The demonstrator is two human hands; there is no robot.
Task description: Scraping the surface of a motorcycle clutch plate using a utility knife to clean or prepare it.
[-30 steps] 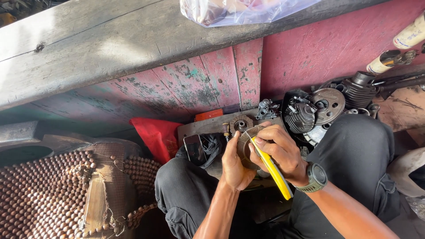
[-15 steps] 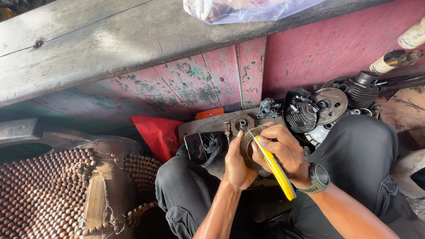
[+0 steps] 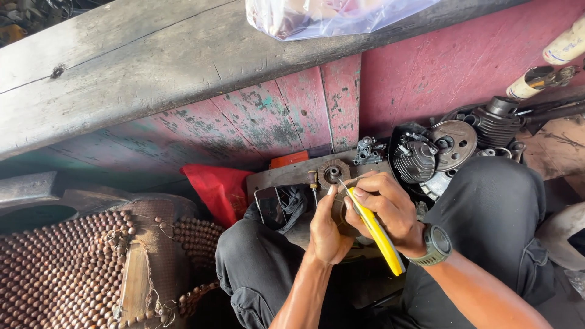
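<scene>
The right hand (image 3: 390,210) is clamped on a yellow-handled screwdriver (image 3: 373,228), tip at a round metal part (image 3: 341,210) gripped by the left hand (image 3: 328,228) above the lap, near the engine parts (image 3: 436,152).

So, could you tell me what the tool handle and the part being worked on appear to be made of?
The tool handle in the right hand looks like glossy yellow plastic. The round part steadied by the left hand seems to be dull grey metal, grimy; mostly hidden.
</scene>
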